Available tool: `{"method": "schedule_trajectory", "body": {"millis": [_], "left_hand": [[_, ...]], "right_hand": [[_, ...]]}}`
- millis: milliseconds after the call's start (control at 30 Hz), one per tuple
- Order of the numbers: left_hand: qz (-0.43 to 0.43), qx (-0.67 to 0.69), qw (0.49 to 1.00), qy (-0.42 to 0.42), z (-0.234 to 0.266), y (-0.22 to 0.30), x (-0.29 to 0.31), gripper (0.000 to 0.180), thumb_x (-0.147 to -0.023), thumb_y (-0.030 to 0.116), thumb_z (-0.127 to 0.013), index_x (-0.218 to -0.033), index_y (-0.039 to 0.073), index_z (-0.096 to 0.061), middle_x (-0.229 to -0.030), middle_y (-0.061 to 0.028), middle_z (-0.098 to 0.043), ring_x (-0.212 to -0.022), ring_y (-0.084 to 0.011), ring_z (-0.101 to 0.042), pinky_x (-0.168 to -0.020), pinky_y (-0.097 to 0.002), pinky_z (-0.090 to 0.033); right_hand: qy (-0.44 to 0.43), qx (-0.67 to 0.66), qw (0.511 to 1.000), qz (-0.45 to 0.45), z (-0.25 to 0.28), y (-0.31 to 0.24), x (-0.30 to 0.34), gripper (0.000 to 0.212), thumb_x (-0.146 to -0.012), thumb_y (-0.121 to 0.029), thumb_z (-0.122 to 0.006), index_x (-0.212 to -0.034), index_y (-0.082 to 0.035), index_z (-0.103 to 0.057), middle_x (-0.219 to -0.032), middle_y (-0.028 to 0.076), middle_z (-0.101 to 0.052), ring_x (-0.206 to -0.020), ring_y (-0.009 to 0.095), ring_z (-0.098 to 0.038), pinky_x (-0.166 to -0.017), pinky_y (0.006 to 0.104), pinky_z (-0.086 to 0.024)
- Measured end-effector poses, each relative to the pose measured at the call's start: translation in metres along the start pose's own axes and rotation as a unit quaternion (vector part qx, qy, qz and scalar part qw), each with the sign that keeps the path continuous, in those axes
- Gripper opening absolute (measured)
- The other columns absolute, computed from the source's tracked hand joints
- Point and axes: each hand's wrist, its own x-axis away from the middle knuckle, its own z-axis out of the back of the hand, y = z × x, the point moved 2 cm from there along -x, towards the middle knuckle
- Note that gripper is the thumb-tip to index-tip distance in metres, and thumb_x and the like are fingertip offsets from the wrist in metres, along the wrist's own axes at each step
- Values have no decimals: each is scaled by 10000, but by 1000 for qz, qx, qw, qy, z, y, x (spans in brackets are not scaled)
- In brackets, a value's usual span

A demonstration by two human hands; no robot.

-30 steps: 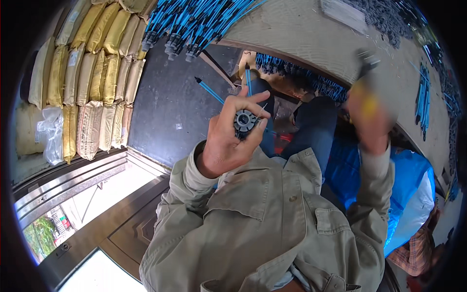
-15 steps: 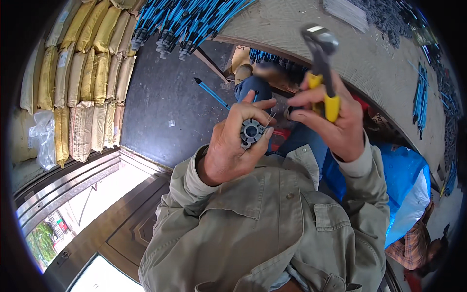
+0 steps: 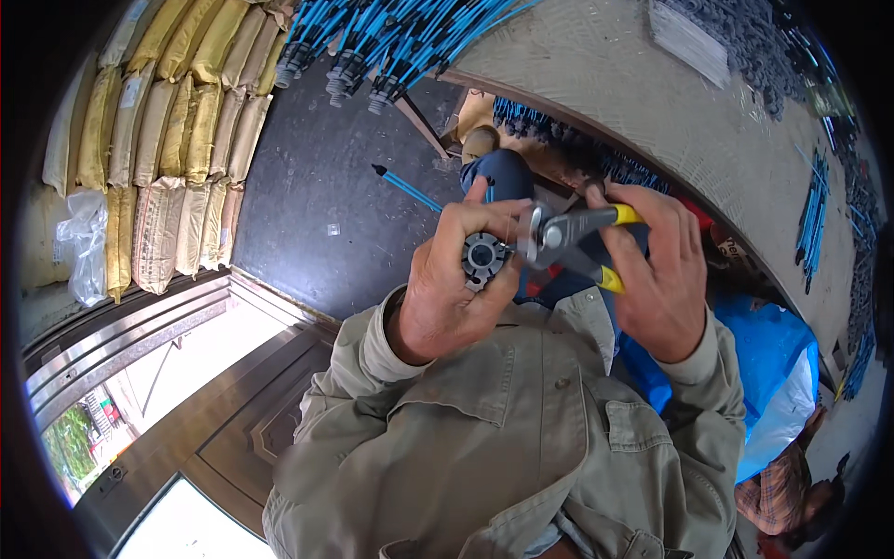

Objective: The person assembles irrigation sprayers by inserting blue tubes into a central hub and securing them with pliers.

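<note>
In my left hand (image 3: pixel 458 279), the fingers wrap round a dark grey round plastic part (image 3: pixel 483 259) with a notched rim and a hole in its middle. A blue rod with a black tip (image 3: pixel 405 184) shows beyond that hand; whether it joins the part I cannot tell. My right hand (image 3: pixel 663 279) grips end-cutting pincers (image 3: pixel 568 233) by their yellow and black handles. The pincers' metal head lies close beside the notched part, at my left fingertips. Blur hides whether the jaws touch anything.
Stacked yellow and tan sacks (image 3: pixel 154 140) stand at the left, with a clear plastic bag (image 3: pixel 82 244) against them. Bundled blue rods (image 3: pixel 410 42) overhang the grey table (image 3: pixel 596 70). A blue plastic sheet (image 3: pixel 768 349) lies at right, near another person in a checked shirt (image 3: pixel 778 489).
My right hand has turned the pincers from pointing up to pointing left, bringing their head next to the notched part. My left hand keeps its hold.
</note>
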Motion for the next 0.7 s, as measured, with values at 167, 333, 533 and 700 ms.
{"method": "schedule_trajectory", "body": {"millis": [167,333,533,700], "left_hand": [[-6,2,1000,-11,3,-5,-4,299,-734,-102,-541,-957,39,-399,-904,-122,-582,-1063,-309,-575,-1049,-516,-240],[1,2,1000,-4,3,-8,2,311,-729,-94,-555,-958,43,-396,-904,-125,-582,-1061,-311,-577,-1049,-527,-235],[-5,-3,1000,12,8,-6,5,314,-731,-85,-567,-958,45,-394,-908,-130,-585,-1054,-312,-580,-1047,-533,-234],[-8,17,999,35,5,-7,4,311,-734,-82,-572,-956,47,-397,-904,-126,-586,-1029,-315,-589,-1048,-531,-232]], "right_hand": [[-5,164,986,35,2,-5,-1,190,-804,-62,-577,-983,-4,-602,-1142,104,-511,-1032,260,-526,-951,453,-358],[7,205,977,66,10,-10,-8,174,-798,-97,-583,-951,-14,-597,-1121,84,-513,-991,238,-540,-908,454,-394],[-95,270,954,94,24,-22,-18,212,-792,-27,-593,-1001,2,-578,-1035,126,-525,-875,300,-549,-771,414,-459],[-4,149,987,51,-21,-16,12,176,-757,-10,-606,-926,26,-573,-954,174,-523,-761,311,-536,-627,373,-456]]}}
